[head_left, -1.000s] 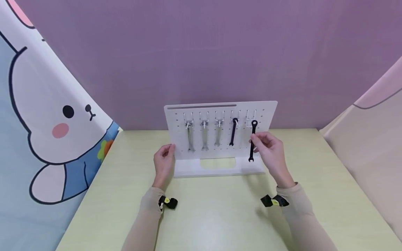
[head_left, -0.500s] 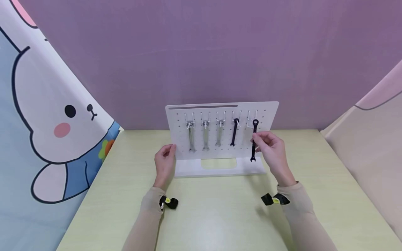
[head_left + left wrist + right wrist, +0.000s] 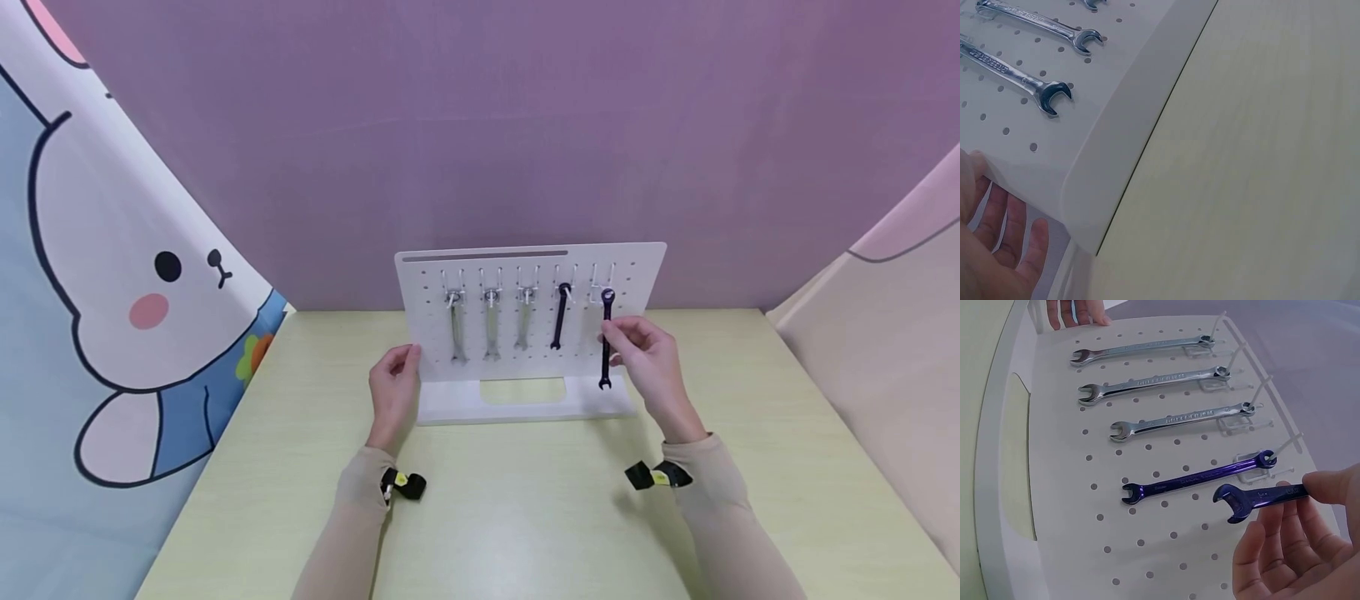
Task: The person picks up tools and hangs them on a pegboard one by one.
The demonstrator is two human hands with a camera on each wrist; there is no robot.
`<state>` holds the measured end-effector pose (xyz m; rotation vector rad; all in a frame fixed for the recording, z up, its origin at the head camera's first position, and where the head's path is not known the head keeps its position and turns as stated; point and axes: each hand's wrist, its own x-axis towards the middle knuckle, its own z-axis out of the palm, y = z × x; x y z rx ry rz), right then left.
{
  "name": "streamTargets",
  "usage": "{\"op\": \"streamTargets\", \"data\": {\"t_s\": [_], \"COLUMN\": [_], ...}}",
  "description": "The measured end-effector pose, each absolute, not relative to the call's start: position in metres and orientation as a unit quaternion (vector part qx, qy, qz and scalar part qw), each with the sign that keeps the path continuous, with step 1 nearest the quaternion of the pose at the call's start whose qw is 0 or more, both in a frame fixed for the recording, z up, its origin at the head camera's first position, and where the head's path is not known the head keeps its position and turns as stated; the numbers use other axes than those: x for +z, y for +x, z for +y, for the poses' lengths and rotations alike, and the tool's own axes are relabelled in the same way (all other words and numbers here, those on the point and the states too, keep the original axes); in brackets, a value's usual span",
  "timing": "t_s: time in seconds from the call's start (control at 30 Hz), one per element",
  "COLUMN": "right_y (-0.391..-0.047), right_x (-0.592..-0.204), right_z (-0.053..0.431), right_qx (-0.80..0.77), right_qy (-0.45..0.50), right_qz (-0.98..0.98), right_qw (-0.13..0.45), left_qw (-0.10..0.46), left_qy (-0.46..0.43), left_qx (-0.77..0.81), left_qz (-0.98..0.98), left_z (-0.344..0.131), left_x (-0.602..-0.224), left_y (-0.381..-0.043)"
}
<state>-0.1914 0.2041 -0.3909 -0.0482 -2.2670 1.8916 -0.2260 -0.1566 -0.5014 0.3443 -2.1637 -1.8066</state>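
Observation:
My right hand (image 3: 651, 367) pinches a dark purple combination wrench (image 3: 606, 346) between thumb and fingers, ring end up. Its ring lies in front of the rightmost hook; whether the hook passes through it I cannot tell. In the right wrist view this wrench's open jaw end (image 3: 1241, 501) points left. At the left edge of the white pegboard (image 3: 435, 333), my left hand (image 3: 392, 392) grips the side, thumb at the front edge and fingers behind. Another dark purple wrench (image 3: 1200, 477) hangs on the neighbouring hook. Three silver wrenches (image 3: 1182, 417) hang farther left.
The board's base (image 3: 450, 408) stands on a pale yellow table (image 3: 510, 508). A purple curtain (image 3: 525, 125) rises behind, and a rabbit-print cloth (image 3: 135, 333) hangs at the left. Clear hooks (image 3: 1275, 453) stick out from the board.
The wrench in my right hand has shifted slightly, its ring end dipping a little at the rightmost hook. The left hand keeps its place on the board's edge.

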Motion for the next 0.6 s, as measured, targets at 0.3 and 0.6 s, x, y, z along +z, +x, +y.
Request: {"op": "streamTargets", "data": {"t_s": [0.3, 0.6], "right_y": [-0.197, -0.205], "right_x": [-0.400, -0.405], "right_z": [0.207, 0.208], "right_qx": [0.635, 0.624], "right_qy": [-0.017, -0.013], "right_qz": [-0.768, -0.777], "right_qw": [0.083, 0.082], "left_qw": [0.152, 0.150], "left_qy": [0.123, 0.122], "left_qx": [-0.630, -0.629], "left_qz": [-0.751, -0.753], "left_z": [-0.156, -0.156], "left_x": [-0.502, -0.502], "left_y": [-0.227, -0.226]}}
